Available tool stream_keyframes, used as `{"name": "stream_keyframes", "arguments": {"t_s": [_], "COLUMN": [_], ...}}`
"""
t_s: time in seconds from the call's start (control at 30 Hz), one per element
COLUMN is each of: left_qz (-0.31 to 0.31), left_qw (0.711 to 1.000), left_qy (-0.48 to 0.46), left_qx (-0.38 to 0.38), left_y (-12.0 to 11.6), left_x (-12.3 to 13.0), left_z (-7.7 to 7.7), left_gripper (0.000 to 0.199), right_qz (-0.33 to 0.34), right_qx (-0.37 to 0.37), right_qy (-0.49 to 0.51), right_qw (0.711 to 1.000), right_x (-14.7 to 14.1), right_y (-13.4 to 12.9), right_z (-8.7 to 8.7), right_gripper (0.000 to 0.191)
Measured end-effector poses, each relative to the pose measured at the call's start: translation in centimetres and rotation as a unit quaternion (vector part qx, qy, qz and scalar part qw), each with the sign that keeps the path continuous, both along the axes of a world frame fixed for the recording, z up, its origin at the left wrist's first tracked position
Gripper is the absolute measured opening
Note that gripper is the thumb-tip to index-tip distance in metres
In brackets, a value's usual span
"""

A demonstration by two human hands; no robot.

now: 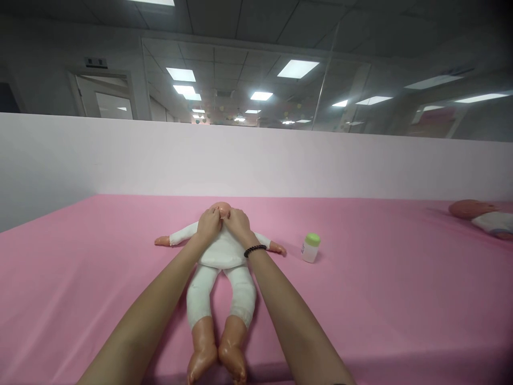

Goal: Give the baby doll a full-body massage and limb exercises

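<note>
A baby doll [222, 255] in a white top and white leggings lies on its back, arms spread, bare feet toward me. My left hand [209, 224] is on the left side of its head, fingers curled and pressed to the face. On the other side, my right hand [239, 225] is closed in the same way, with a dark beaded bracelet [255, 249] on the wrist. Both hands nearly meet over the face and hide most of it. The top of the doll's head [222, 206] shows between them.
A small jar with a green lid [311, 247] stands right of the doll's hand. Another doll [483, 215] lies at the far right, cut off by the frame. The pink-covered surface [380, 299] ends at a low white wall [256, 163], with glass above.
</note>
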State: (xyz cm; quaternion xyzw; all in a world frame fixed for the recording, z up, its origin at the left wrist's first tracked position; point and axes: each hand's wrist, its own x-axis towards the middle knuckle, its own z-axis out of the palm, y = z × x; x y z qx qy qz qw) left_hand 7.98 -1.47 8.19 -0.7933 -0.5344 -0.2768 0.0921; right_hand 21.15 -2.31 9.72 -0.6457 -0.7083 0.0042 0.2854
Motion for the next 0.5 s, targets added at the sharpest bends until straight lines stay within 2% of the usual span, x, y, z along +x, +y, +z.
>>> {"name": "stream_keyframes", "arguments": {"t_s": [0.1, 0.23, 0.33, 0.5], "left_qz": [-0.028, -0.077, -0.080, -0.076], "left_qw": [1.000, 0.997, 0.995, 0.994], "left_qy": [-0.002, 0.004, 0.009, 0.006], "left_qx": [0.012, -0.022, -0.066, -0.076], "left_y": [0.3, 0.6, 0.6, 0.7], "left_x": [0.0, -0.2, -0.2, 0.1], "left_z": [-0.7, -1.6, -1.9, -2.3], "left_gripper": [0.043, 0.063, 0.067, 0.070], "right_qz": [-0.027, -0.035, -0.040, -0.066], "right_qx": [0.020, 0.033, 0.005, -0.069], "right_qy": [0.043, 0.099, 0.138, 0.240], "right_qw": [0.999, 0.994, 0.990, 0.966], "right_x": [0.2, 0.3, 0.5, 1.4], "right_y": [0.2, 0.6, 1.1, 2.1], "right_z": [0.1, -0.4, -1.0, -0.9], "right_gripper": [0.027, 0.045, 0.058, 0.072]}}
